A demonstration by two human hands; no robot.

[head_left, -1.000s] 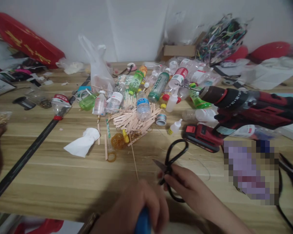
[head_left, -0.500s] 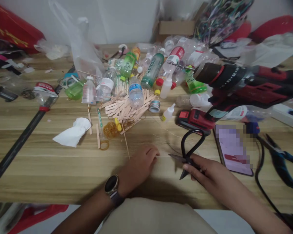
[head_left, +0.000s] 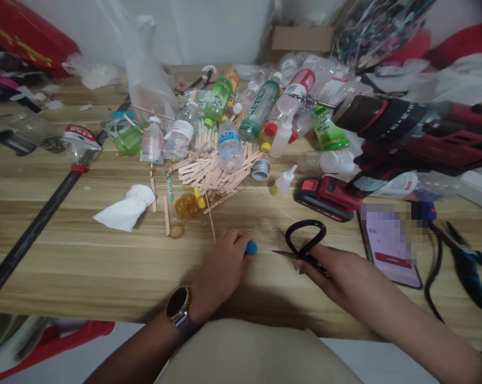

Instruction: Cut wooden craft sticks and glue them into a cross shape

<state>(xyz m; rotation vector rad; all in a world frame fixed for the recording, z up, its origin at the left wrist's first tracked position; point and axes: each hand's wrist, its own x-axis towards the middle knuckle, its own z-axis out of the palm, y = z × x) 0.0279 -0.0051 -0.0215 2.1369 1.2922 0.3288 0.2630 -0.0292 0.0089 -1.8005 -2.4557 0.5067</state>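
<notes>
My left hand (head_left: 223, 268), with a watch on its wrist, is closed round a small blue bottle cap (head_left: 251, 247) just above the table. Only the cap's round end shows past my fingers. To its right, my right hand (head_left: 332, 268) grips black-handled scissors (head_left: 306, 237). One looped handle stands up, and a pointed blade (head_left: 283, 253) reaches left toward the cap without touching it. My fingers hide much of the scissors. Beyond my hands lie a pile of wooden craft sticks (head_left: 196, 172), rubber bands (head_left: 186, 207) and a small glue bottle (head_left: 284, 181).
A red and black power drill (head_left: 417, 133) stands at right, beside a phone (head_left: 393, 250) and pliers (head_left: 463, 261). Plastic bottles (head_left: 260, 109) crowd the back. A crumpled tissue (head_left: 126, 208) and a dark pole with a bottle top (head_left: 44, 224) are at left.
The blue cap has come into sight at my left fingertips. My right hand has turned the scissors, so their upright loop leans lower and further left. The whole view has shifted slightly.
</notes>
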